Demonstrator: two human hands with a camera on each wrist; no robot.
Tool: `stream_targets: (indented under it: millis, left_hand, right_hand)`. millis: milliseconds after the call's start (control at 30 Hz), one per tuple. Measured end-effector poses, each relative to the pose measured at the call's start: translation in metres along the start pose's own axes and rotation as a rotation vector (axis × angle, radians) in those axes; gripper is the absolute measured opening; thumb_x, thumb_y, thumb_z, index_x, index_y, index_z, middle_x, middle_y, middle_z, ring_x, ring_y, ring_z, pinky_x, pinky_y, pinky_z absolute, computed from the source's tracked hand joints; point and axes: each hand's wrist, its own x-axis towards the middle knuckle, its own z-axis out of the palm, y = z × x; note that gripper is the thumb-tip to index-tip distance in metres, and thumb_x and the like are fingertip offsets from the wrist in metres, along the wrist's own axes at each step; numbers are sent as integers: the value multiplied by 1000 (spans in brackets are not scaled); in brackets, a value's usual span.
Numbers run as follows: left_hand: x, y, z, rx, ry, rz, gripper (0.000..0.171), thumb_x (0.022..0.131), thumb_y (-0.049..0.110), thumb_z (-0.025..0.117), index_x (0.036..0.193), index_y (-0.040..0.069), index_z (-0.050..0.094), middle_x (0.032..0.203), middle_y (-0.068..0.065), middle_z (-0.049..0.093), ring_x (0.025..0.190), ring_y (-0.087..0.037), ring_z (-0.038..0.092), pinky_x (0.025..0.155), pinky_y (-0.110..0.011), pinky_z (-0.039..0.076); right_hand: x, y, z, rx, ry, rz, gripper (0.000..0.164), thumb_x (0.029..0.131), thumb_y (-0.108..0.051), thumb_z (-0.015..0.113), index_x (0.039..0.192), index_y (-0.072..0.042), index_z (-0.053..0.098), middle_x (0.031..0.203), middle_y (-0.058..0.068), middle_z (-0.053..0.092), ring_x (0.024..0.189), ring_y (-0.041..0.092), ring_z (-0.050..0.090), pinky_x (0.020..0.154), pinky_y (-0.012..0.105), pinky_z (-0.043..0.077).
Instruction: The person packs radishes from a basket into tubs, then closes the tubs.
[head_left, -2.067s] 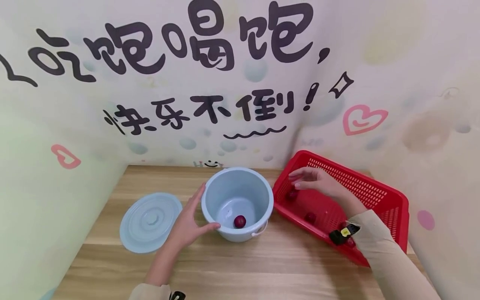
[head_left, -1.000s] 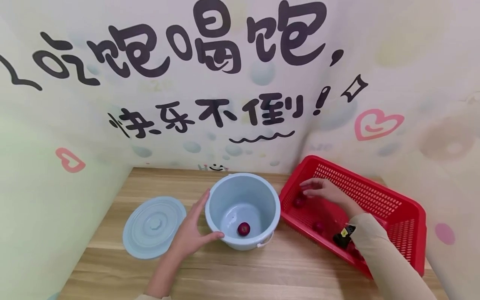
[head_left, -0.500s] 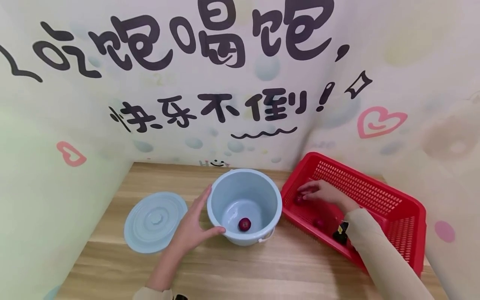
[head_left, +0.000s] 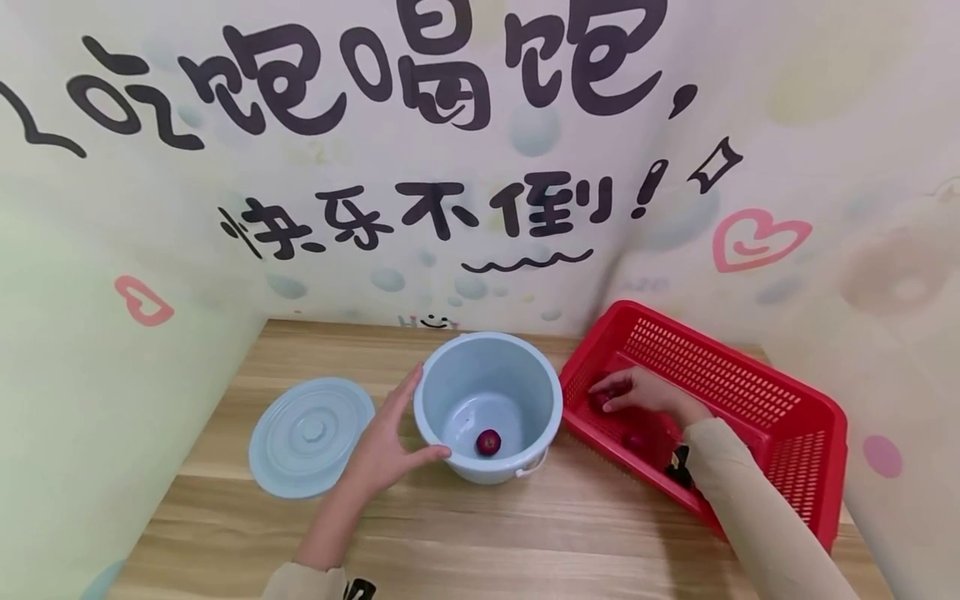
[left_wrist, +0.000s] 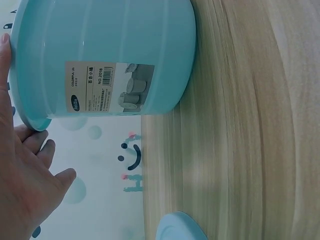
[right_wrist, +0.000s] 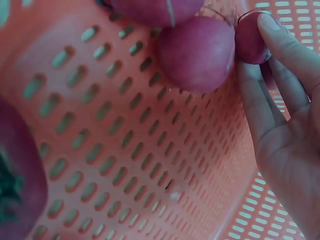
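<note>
My left hand (head_left: 385, 446) rests spread against the left side of the light blue bucket (head_left: 487, 367), with its fingers straight and its thumb at the rim. One dark red radish (head_left: 488, 442) lies on the bucket's bottom. Inside the red basket (head_left: 828, 408), my right hand (head_left: 651, 392) pinches a small round radish (right_wrist: 250, 42) between thumb and fingers near the left end. Beside it in the right wrist view sits another radish (right_wrist: 197, 55). A nearer one with a green stem end (right_wrist: 15, 175) is cut off by the left edge.
A light blue lid (head_left: 309, 437) lies on the wooden table (head_left: 510, 533) left of the bucket. The bucket's white handle (head_left: 532, 463) hangs at its front right. The basket stands close to the bucket's right side. A printed wall (head_left: 360, 275) rises behind the table.
My right hand has lowered slightly and its fingers have closed around the radish at the basket's left end. The left hand stays against the bucket. The head view has shifted a little.
</note>
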Motion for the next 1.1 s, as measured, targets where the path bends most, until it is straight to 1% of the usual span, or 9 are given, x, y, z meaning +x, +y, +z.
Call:
stream_targets:
  millis: [233, 367, 500, 600, 700, 800, 900, 1033, 1100]
  left_hand:
    - [-1, -1, -1, -5, -2, -4, 113, 71, 51, 85, 160, 32, 18, 166, 3, 25, 152, -35, 28, 111, -68, 37]
    - [-1, -1, -1, -11, 3, -4, 113, 72, 48, 86, 160, 31, 19, 166, 3, 25, 152, -35, 28, 111, -68, 37]
    - [0, -1, -1, -18, 0, 0, 112, 72, 42, 87, 160, 30, 19, 166, 2, 25, 152, -35, 27, 112, -67, 36]
    - [0, -1, -1, -20, -3, -6, 113, 72, 42, 88, 160, 30, 19, 167, 2, 25, 152, -34, 27, 113, -67, 35]
    - [0, -1, 0, -19, -6, -15, 113, 72, 44, 87, 160, 31, 18, 167, 3, 24, 152, -33, 27, 113, -67, 35]
    - [0, 0, -1, -20, -8, -19, 113, 72, 46, 87, 160, 30, 19, 167, 2, 25, 152, -34, 27, 112, -68, 36]
    - [1, 0, -1, -21, -11, -27, 113, 72, 46, 87, 160, 30, 19, 167, 2, 25, 152, -34, 27, 112, -68, 36]
    - [0, 0, -2, -22, -11, -34, 113, 72, 47, 87, 160, 31, 18, 166, 0, 25, 152, -35, 27, 112, -68, 36]
    - [0, 1, -2, -26, -10, -34, 113, 72, 47, 87, 160, 31, 18, 166, 0, 25, 152, -35, 27, 112, -68, 36]
  right_hand:
    - [-2, 1, -2, 34, -16, -25, 40, 90, -19, 73, 129, -13, 68, 126, 13, 69, 114, 25, 61, 94, 37, 59]
    - [-3, 1, -3, 56, -16, -31, 41, 91, -21, 71, 131, -11, 67, 128, 14, 69, 117, 24, 60, 94, 31, 58]
    - [-4, 3, -4, 110, -14, -33, 41, 93, -19, 70, 131, -7, 65, 129, 17, 68, 118, 23, 63, 93, 23, 56]
    - [-5, 5, -5, 153, -20, -38, 42, 93, -19, 69, 132, -5, 64, 131, 20, 66, 119, 21, 64, 94, 22, 56]
    - [-7, 5, -7, 182, -20, -38, 43, 94, -20, 69, 133, -5, 63, 133, 21, 64, 117, 15, 65, 95, 25, 57]
    - [-8, 3, -9, 202, 0, -30, 43, 93, -20, 70, 133, -5, 64, 133, 20, 64, 111, 10, 66, 95, 27, 58]
    - [-9, 0, -12, 220, 9, -36, 45, 93, -19, 70, 134, -4, 62, 133, 22, 64, 110, 14, 67, 94, 29, 59]
    - [-12, -6, -15, 224, 15, -39, 46, 93, -19, 70, 135, -3, 61, 133, 24, 63, 113, 24, 68, 94, 32, 60]
    - [-14, -9, -17, 218, 15, -50, 47, 93, -18, 70, 135, -1, 60, 133, 25, 63, 113, 26, 68, 93, 33, 60]
